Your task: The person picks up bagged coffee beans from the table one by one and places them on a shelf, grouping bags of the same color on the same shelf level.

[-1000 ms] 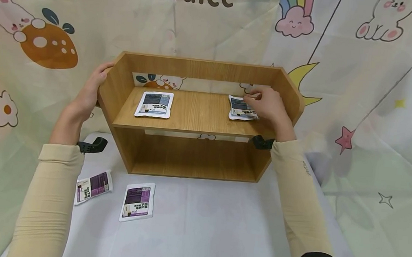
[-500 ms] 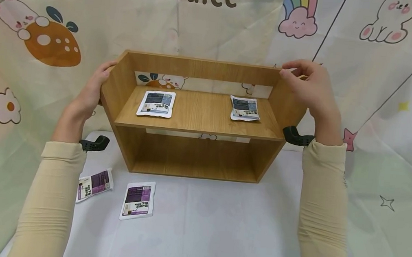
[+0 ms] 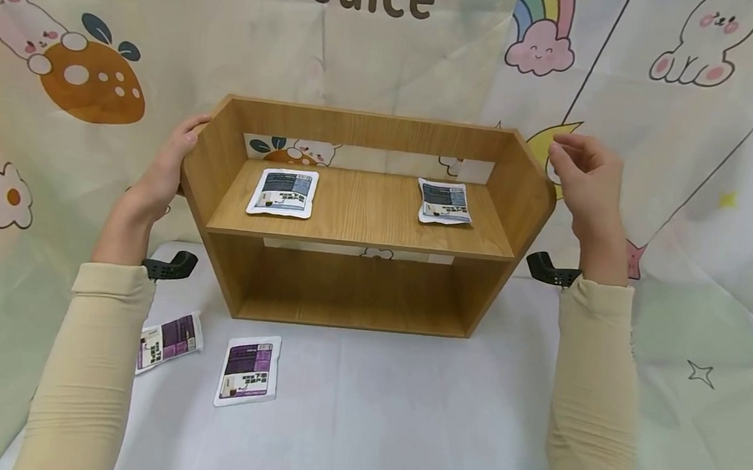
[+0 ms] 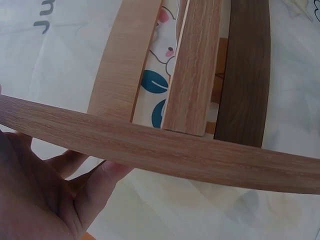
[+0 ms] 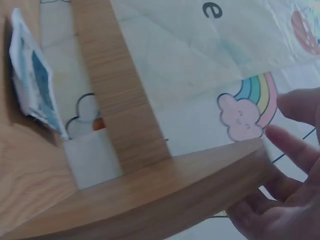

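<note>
Wood-grain panels with rounded front corners make up the two-tier shelf unit [image 3: 364,219], which stands open-fronted at the back edge of the white-clothed table [image 3: 387,415]. Its upper board carries two flat, glossy blue-grey sachets, one [image 3: 283,192] toward the left end and one [image 3: 444,201] toward the right end; the lower compartment holds nothing that shows. The left hand [image 3: 166,166] lies against the outer face of the left side panel, fingers straight and wrapped over its top edge. The right hand [image 3: 586,182] hangs just beside the right side panel's top corner, fingers loosely bent and slightly apart, gripping nothing. Two purple sachets [image 3: 170,340] [image 3: 248,371] lie flat on the cloth near the table's front left.
</note>
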`<state>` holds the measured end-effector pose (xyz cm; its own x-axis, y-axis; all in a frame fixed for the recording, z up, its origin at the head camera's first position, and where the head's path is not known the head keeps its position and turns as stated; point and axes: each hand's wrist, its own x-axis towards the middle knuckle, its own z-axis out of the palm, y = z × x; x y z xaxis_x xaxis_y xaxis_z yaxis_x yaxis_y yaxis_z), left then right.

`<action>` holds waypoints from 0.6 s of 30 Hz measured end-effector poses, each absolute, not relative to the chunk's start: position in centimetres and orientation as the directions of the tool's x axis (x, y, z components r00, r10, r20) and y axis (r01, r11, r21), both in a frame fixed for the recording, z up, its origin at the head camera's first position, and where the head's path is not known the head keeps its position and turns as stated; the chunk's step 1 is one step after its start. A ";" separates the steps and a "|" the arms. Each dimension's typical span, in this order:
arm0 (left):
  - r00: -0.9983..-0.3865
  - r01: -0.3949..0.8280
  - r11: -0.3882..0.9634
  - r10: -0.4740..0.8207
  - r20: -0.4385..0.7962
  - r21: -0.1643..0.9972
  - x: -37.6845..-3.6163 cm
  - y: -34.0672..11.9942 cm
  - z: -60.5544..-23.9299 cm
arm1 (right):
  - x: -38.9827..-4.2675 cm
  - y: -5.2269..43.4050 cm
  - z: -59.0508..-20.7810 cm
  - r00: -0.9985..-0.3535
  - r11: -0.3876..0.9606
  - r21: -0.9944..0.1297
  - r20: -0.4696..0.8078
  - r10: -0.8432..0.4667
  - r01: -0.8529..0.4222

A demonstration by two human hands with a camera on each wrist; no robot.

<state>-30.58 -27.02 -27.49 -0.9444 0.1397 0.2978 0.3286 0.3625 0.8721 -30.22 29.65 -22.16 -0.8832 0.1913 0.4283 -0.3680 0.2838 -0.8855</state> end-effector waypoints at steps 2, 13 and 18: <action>-0.945 0.326 0.361 0.138 0.296 0.874 -30.6 -27.1 -27.5 | -30.3 29.7 -23.2 -0.892 0.210 -0.905 0.410 0.190 -0.371; -0.940 0.340 0.354 0.142 0.309 0.871 -30.9 -26.9 -27.5 | -29.7 29.1 -26.7 -0.927 0.030 -0.932 0.363 0.096 -0.362; -0.944 0.329 0.365 0.142 0.298 0.871 -30.5 -27.0 -27.3 | -29.9 28.8 -27.7 -0.932 0.059 -0.935 0.355 0.079 -0.351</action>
